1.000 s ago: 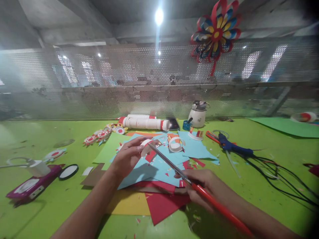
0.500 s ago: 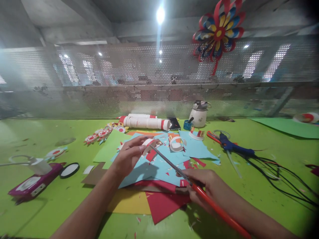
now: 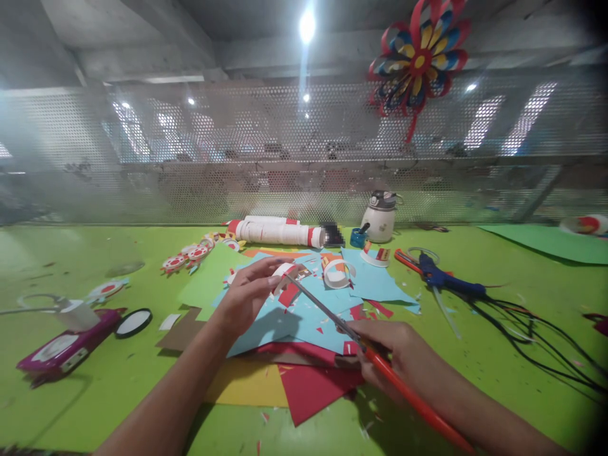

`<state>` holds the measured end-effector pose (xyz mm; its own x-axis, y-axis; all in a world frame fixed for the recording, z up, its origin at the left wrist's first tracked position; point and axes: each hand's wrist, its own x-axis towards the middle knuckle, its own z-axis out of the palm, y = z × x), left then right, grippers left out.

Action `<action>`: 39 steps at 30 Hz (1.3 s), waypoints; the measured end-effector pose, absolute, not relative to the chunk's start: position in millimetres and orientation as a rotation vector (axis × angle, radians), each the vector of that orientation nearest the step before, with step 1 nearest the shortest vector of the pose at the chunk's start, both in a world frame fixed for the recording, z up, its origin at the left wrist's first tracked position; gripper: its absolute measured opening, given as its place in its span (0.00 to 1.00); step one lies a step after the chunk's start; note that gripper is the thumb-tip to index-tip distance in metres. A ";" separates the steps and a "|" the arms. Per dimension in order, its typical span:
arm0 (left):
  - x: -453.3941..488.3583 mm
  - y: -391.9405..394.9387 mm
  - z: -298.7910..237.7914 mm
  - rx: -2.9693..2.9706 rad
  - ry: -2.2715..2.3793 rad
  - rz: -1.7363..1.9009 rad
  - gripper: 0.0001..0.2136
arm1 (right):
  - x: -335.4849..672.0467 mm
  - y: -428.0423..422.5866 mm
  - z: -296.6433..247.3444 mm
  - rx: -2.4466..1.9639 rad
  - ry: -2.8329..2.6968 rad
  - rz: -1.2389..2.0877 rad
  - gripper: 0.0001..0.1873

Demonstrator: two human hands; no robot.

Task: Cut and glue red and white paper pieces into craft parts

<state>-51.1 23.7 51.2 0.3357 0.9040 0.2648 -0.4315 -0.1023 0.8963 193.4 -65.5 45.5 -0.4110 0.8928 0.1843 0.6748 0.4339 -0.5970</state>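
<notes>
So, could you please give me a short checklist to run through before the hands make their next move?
1. Left hand gripping the curved paper piece: ok.
2. Right hand holding the red-handled scissors: ok.
3. Blades actually biting into the piece: cannot tell.
4. Light-blue paper below free of scraps: not ok, several lie on it.
5. Glue gun lying apart from both hands: ok.

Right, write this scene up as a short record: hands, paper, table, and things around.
Left hand: holds small curved paper piece
Right hand: grips scissors with red handles, blades at the paper piece
Below hands: light blue paper on green table
Left side: purple power strip, round disc
Right side: blue glue gun
Back: white tube, white bottle
</notes>
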 end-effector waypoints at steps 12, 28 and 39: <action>-50.3 23.4 51.4 1.211 0.543 1.217 0.15 | 193.3 -65.3 44.1 -1.332 -2.227 0.644 0.16; -51.9 25.4 47.2 1.243 0.565 1.186 0.16 | 196.9 -64.9 32.5 -1.226 -2.079 0.802 0.15; -51.5 23.3 50.7 1.160 0.582 1.153 0.18 | 199.0 -64.2 33.2 -1.212 -2.185 0.629 0.14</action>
<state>-51.5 23.3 50.7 0.3553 0.9160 0.1863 -0.3948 -0.0335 0.9182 199.0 -64.2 33.2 -0.4364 0.8665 0.2423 0.6050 0.4819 -0.6338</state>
